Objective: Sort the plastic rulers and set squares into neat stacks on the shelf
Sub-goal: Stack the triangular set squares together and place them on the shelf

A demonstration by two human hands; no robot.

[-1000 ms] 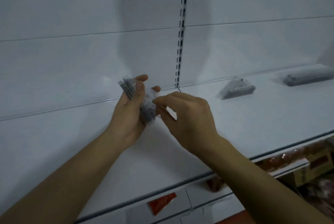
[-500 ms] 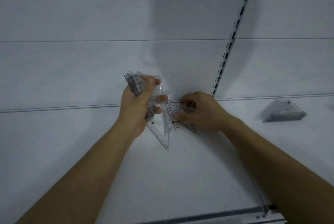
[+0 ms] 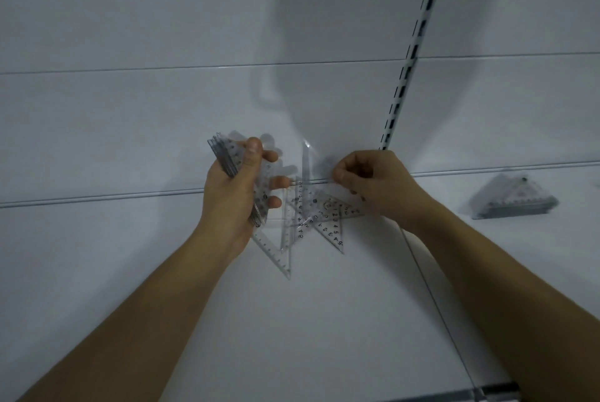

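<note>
My left hand (image 3: 235,197) grips a bundle of clear plastic set squares (image 3: 227,159) upright above the white shelf (image 3: 292,320). Just right of it, several loose clear set squares (image 3: 319,223) lie overlapping on the shelf near the back wall. My right hand (image 3: 373,184) hovers over their far edge with curled fingers, pinching one clear set square (image 3: 308,161) that tilts up against the wall. A neat stack of set squares (image 3: 513,202) sits further right on the shelf.
A slotted metal upright (image 3: 409,57) runs up the white back wall. A seam (image 3: 431,297) divides the shelf boards beneath my right forearm. The shelf's metal front edge (image 3: 493,390) shows at the bottom right.
The view has swung left and down, so the ruler stack has left the frame. My right hand moved from the bundle to the loose set squares and lifted one.
</note>
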